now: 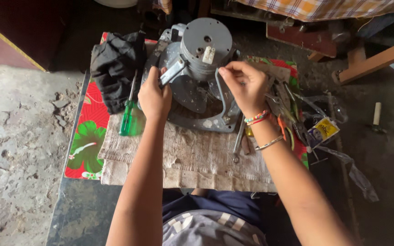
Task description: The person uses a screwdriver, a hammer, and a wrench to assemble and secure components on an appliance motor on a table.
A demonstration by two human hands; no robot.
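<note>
A grey metal motor housing (205, 42) with a round body and a white plastic connector on top sits in a flat grey frame (192, 93) on a worn cloth. My left hand (154, 96) grips a grey metal arm at the housing's left side. My right hand (245, 82) pinches the thin curved bracket at the frame's right side, fingers closed on it. Coloured bands and a metal bangle sit on that wrist.
A green-handled screwdriver (127, 114) lies left of my left hand, beside a black cloth (115, 68). Pliers and other tools (288, 114) lie at the right, a spanner (238, 141) below the frame. A red floral mat (87, 141) covers the low table; rough concrete floor surrounds it.
</note>
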